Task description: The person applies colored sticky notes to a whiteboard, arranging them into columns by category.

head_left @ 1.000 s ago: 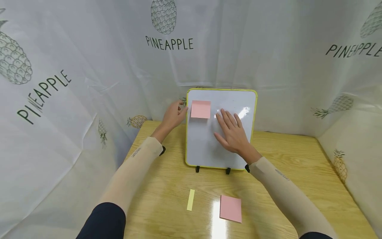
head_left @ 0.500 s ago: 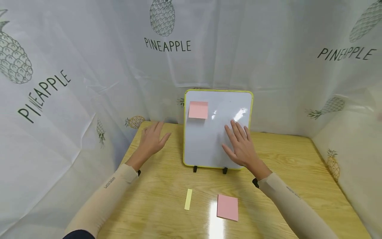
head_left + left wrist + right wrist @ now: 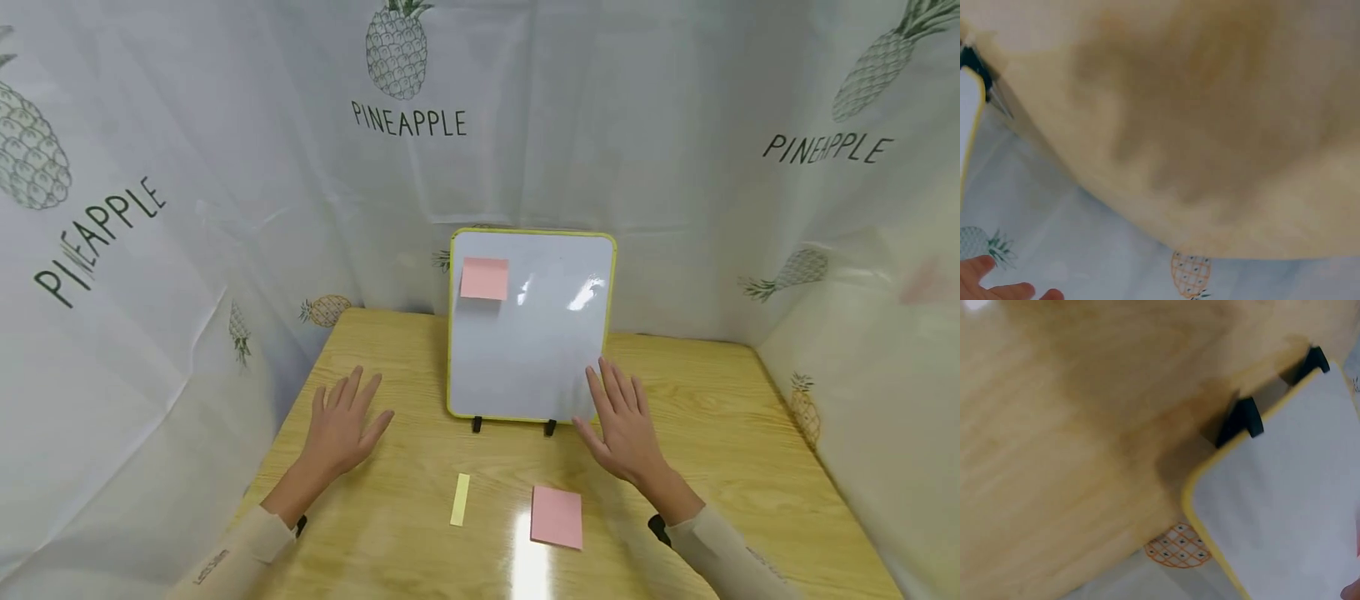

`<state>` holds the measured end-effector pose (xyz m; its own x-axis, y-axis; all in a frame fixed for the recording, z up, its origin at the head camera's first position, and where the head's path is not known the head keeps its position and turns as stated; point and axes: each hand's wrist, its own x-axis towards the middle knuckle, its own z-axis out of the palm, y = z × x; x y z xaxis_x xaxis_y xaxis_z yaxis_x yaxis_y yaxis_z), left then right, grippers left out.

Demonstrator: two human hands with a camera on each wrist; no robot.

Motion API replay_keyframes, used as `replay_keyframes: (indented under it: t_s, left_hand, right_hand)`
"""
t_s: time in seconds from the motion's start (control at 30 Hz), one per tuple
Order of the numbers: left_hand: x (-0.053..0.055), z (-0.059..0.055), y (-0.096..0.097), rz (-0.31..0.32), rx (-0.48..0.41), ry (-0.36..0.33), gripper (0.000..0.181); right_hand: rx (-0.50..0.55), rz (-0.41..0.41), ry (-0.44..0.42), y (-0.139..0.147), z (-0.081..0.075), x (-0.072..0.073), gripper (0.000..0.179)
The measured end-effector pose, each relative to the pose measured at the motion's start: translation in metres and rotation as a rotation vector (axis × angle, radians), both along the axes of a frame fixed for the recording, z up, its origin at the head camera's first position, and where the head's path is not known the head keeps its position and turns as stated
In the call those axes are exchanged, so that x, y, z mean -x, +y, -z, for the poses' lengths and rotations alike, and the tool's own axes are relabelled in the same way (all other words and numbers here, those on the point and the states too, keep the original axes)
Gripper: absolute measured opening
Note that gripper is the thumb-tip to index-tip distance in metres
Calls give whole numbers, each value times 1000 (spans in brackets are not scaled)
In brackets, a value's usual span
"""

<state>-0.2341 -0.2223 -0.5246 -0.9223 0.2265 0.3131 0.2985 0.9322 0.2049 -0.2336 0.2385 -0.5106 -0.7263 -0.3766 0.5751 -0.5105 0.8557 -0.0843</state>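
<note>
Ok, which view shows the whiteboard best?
The head view: nearly the whole whiteboard shows, the right hand overlapping only its edge. The right wrist view crops it; the left wrist view catches just a yellow-edged corner.

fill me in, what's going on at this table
A person has both hands out, fingers spread, gripping nothing. The left hand is over the table, left of the whiteboard; the right hand is at the board's lower right edge, touching or not I can't tell. A pink note is on the board's upper left. A pink pad and a yellow strip lie in front.
</note>
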Motion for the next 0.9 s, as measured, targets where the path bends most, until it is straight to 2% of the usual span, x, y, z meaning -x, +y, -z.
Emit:
replay_keyframes:
  t_s: [0.1, 0.23, 0.4, 0.57, 0.73, 0.9]
  left_hand:
    - [-15, 9, 1, -1, -12, 24, 68]
    - [-30, 21, 3, -4, -24, 51, 69]
    - [-45, 31, 5, 37, -27, 98, 70]
    - [-53, 35, 10, 94, 9, 123, 72]
    - [-59, 42, 16, 102, 17, 127, 71]
    - [-65, 47, 19, 114, 25, 124, 71]
  right_hand:
    - [25, 12, -23, 6, 10, -15, 77]
    - [43, 32, -48, 12, 20, -33, 74]
    - [25, 59, -108, 17, 31, -53, 73]
    - [36, 81, -139, 20, 40, -66, 73]
    - [22, 106, -155, 22, 44, -74, 72]
    - [1, 113, -136, 23, 50, -83, 71]
